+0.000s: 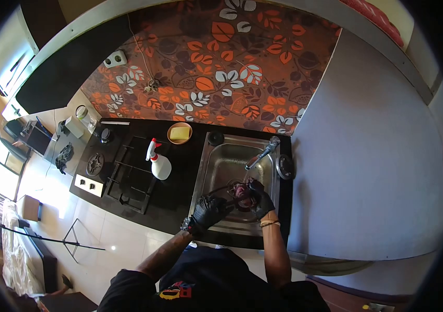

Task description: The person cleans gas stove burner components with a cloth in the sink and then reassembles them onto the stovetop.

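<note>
Both my hands wear black gloves and are over the steel sink (200, 177). Between them is a dark item with a crumpled pinkish-purple part (241, 192), low over the basin; its kind is not clear. My right hand (262, 200) is closed on its right side, below the tap (262, 154). From the left, my left hand (210, 210) reaches in with its fingers bent together at the item's edge. What lies under those fingers is hidden.
Left of the sink stand a white spray bottle (161, 167) with a red trigger and a bowl (170, 136) holding a yellow sponge (180, 133). A gas hob (130, 177) lies farther left. A round dark lid-like object (285, 167) sits at the sink's right edge, near a grey panel (362, 156).
</note>
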### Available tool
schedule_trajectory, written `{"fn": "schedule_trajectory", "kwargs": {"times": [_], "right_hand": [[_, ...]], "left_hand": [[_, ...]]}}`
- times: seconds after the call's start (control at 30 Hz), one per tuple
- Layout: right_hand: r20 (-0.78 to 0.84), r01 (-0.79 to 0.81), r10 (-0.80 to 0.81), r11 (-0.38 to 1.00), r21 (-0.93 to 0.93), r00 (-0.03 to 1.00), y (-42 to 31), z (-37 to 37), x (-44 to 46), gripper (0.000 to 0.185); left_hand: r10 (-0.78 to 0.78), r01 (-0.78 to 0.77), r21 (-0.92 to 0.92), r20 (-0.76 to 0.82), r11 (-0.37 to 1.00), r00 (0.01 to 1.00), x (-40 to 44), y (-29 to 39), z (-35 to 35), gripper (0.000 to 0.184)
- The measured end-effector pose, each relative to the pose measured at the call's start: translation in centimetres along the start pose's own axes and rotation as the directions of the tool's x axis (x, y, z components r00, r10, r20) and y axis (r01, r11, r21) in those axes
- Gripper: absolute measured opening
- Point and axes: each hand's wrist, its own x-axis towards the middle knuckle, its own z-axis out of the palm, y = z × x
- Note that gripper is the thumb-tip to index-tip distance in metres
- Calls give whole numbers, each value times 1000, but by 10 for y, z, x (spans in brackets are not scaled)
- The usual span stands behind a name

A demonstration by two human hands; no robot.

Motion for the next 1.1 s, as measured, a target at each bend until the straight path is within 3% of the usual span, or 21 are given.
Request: {"fn": "schedule_trajectory", "kwargs": {"times": [0.03,0.13,0.23,0.3,0.33,0.4,0.43,0.53,0.63,0.73,0.8,0.87,0.9,0.93,1.0,1.07,1.1], "right_hand": [[-9,23,-23,1000,-2,1000,1,-2,1,29],[-17,105,-105,994,-11,994,6,-3,2,33],[2,197,-197,980,8,980,14,-7,0,37],[-8,257,-257,964,61,966,17,-2,-6,40],[16,269,-271,959,95,962,17,2,-10,40],[61,292,-305,943,163,951,17,6,-16,41],[80,292,-307,943,161,948,18,7,-16,41],[85,310,-320,944,111,944,23,1,-22,42],[86,306,-306,952,4,948,31,-25,-11,45],[153,256,-242,963,-78,958,35,-27,-8,49],[99,276,-262,945,-177,960,34,15,-30,51],[-5,193,-195,974,-115,981,33,11,-35,51],[-54,150,-155,985,-79,986,33,8,-37,51],[-87,218,-230,967,-129,969,36,-5,-34,50],[-132,345,-382,909,-235,915,39,-51,-13,50],[-96,109,-155,922,-373,983,6,-101,-2,51],[-82,103,-150,906,-411,985,4,-124,13,50]], "left_hand": [[-85,87,-45,54,995,995,-3,-2,1,23],[-117,117,-14,-40,993,992,-12,-5,4,37],[-199,279,247,-305,928,931,-21,-8,19,61],[-432,405,-227,-81,886,898,-56,-67,57,68],[-459,432,-485,71,760,886,-64,-81,61,67],[-403,487,-832,363,266,840,-71,-93,58,63],[-285,477,-877,472,-55,834,-68,-90,54,60],[-267,321,-725,568,-609,778,-28,-31,13,56],[-597,569,-722,671,-393,439,-9,-22,12,52],[-852,591,-803,359,-74,381,-21,-35,51,48],[-864,545,-791,42,279,502,-25,-56,71,44],[-844,465,-830,-13,308,536,-31,-65,78,40],[-850,416,-894,86,164,520,-17,-39,46,38],[-840,360,-933,184,14,510,-6,-22,23,35],[-864,487,-849,75,207,498,6,-14,12,32],[-847,544,-757,-23,361,531,13,-13,6,31],[-825,545,-724,-58,423,563,14,-12,4,31]]}}
